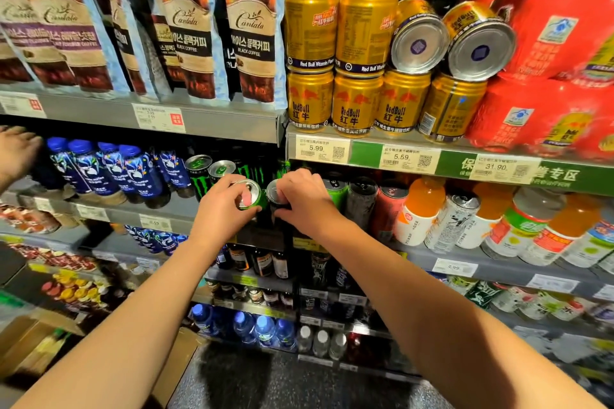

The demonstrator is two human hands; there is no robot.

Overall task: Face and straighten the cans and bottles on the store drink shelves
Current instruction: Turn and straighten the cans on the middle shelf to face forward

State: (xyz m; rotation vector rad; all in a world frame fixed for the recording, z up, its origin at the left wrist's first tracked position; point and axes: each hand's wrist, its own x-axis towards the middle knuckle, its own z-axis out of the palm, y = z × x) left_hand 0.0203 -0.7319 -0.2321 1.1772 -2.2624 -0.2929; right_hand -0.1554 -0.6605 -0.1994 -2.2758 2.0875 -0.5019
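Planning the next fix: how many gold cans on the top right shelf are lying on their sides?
2. Both gold cans lie side by side on the lower can row, bases outward: one beside the upright stack, the other against the red packs. More may hide behind.

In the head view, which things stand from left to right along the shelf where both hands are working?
Blue bottles → left hand on green can → right hand on black can → orange-capped bottle → white can.

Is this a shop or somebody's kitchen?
A shop, most likely a supermarket drinks aisle: price tags run along the shelf edges, gold cans stand stacked in rows, and many identical blue bottles line up for sale.
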